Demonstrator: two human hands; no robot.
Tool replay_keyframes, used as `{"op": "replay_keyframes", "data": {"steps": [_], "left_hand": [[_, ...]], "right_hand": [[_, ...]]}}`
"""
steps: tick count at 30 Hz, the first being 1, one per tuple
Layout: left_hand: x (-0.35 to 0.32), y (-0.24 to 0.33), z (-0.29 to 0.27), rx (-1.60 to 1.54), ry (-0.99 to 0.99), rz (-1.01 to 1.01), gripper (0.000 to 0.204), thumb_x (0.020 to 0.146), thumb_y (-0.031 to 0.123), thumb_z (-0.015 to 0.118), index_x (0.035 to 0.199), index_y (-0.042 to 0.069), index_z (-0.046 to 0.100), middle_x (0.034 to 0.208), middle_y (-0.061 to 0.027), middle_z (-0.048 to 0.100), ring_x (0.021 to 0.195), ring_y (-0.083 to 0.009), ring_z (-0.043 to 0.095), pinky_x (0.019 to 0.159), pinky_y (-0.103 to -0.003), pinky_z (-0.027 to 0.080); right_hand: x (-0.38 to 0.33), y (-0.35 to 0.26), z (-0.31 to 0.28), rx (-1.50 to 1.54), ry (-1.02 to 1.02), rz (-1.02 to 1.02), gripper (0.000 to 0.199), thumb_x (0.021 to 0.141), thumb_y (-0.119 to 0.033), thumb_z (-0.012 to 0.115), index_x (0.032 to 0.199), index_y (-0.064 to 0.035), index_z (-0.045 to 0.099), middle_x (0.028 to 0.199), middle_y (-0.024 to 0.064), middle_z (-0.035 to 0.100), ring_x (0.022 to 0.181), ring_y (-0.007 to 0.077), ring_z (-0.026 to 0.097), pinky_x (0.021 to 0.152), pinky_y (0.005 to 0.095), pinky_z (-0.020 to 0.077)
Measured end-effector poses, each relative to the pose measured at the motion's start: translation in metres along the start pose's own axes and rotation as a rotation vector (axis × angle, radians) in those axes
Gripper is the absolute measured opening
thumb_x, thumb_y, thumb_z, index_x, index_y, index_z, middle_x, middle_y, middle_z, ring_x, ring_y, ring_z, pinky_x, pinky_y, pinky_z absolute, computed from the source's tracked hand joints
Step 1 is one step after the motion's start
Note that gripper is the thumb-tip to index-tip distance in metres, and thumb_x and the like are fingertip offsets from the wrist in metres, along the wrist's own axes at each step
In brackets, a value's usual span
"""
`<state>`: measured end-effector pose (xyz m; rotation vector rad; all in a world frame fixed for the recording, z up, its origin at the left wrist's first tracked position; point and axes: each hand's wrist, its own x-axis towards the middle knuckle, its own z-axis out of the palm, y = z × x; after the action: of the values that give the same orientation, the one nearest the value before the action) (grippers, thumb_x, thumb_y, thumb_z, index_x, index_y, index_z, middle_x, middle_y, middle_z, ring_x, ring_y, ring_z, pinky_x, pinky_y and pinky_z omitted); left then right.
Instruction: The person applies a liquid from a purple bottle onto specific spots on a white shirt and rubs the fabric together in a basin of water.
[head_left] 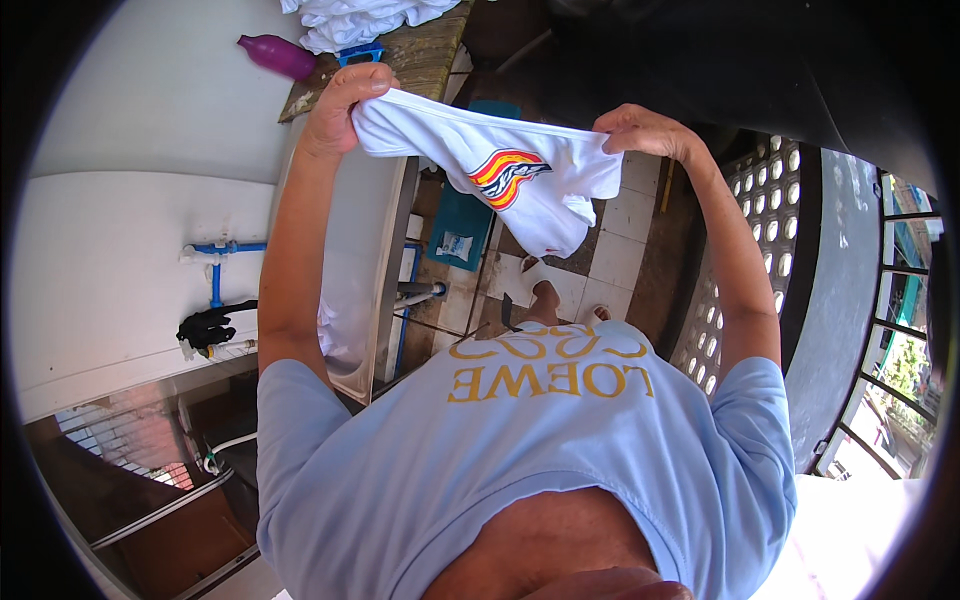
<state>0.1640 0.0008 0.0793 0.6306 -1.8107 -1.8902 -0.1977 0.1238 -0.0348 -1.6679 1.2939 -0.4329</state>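
Stretched between my raised hands hangs a small white garment [440,135] with a red, yellow and dark striped print on its front. My left hand [350,100] is closed on one top corner, beside the wooden board. At the opposite corner, my right hand [645,130] pinches the cloth with bent fingers. The top edge runs nearly straight between the two hands, sloping slightly down to the right. Below it the cloth droops in folds over the tiled floor. Its exact kind of garment cannot be told from here.
A pile of white cloth [370,20], a purple bottle [278,57] and a blue brush-like item [361,53] are on a wooden board [425,60] at the far left. A metal sink [375,270] stands left of me, and a perforated block wall [760,200] right.
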Motion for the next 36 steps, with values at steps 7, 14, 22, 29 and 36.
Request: {"op": "replay_keyframes", "data": {"steps": [7, 14, 22, 29, 36], "left_hand": [[-0.009, -0.005, -0.013, 0.278, 0.047, -0.080, 0.020, 0.083, 0.021, 0.060, 0.069, 0.010, 0.052, 0.067, 0.0044, 0.048, 0.065, -0.0044, 0.043, 0.058, -0.023, 0.032], [-0.010, 0.007, 0.008, 1.071, 0.122, 0.007, 0.038, 0.086, 0.030, 0.053, 0.071, -0.004, 0.057, 0.064, -0.0093, 0.055, 0.060, -0.0168, 0.049, 0.058, -0.032, 0.038], [-0.024, -0.015, 0.011, 1.531, 0.038, -0.130, 0.028, 0.084, 0.025, 0.054, 0.088, -0.001, 0.066, 0.090, -0.0200, 0.063, 0.085, -0.0315, 0.060, 0.076, -0.041, 0.047], [-0.026, -0.020, 0.037, 1.610, 0.101, -0.080, 0.023, 0.089, 0.013, 0.053, 0.106, 0.007, 0.067, 0.132, -0.0069, 0.054, 0.117, -0.0263, 0.053, 0.099, -0.039, 0.042], [-0.005, -0.012, 0.040, 1.717, 0.155, 0.040, 0.024, 0.087, 0.018, 0.058, 0.109, 0.009, 0.065, 0.121, -0.0082, 0.059, 0.109, -0.0261, 0.057, 0.094, -0.041, 0.045]], "right_hand": [[-0.018, 0.014, -0.019, 0.530, 0.116, -0.204, 0.021, 0.074, -0.027, 0.062, 0.067, -0.0077, 0.057, 0.062, -0.0009, 0.054, 0.056, 0.0071, 0.049, 0.059, 0.0222, 0.0400], [-0.020, -0.004, -0.057, 0.355, 0.140, -0.210, 0.027, 0.077, -0.033, 0.062, 0.066, -0.0082, 0.060, 0.059, -0.0006, 0.051, 0.056, 0.0089, 0.050, 0.061, 0.0247, 0.0407], [-0.044, -0.093, -0.055, -0.641, 0.370, 0.005, 0.031, 0.078, -0.029, 0.069, 0.096, -0.0043, 0.071, 0.107, 0.0161, 0.066, 0.096, 0.0302, 0.064, 0.089, 0.0388, 0.0505], [-0.053, -0.089, -0.076, -0.748, 0.440, -0.217, 0.016, 0.084, -0.008, 0.062, 0.096, -0.0011, 0.068, 0.098, 0.0137, 0.067, 0.088, 0.0318, 0.064, 0.082, 0.0358, 0.0504], [-0.047, -0.073, -0.112, -0.805, 0.441, -0.252, 0.019, 0.085, -0.011, 0.062, 0.100, -0.0012, 0.066, 0.093, 0.0099, 0.068, 0.074, 0.0221, 0.061, 0.067, 0.0319, 0.0479]]}}
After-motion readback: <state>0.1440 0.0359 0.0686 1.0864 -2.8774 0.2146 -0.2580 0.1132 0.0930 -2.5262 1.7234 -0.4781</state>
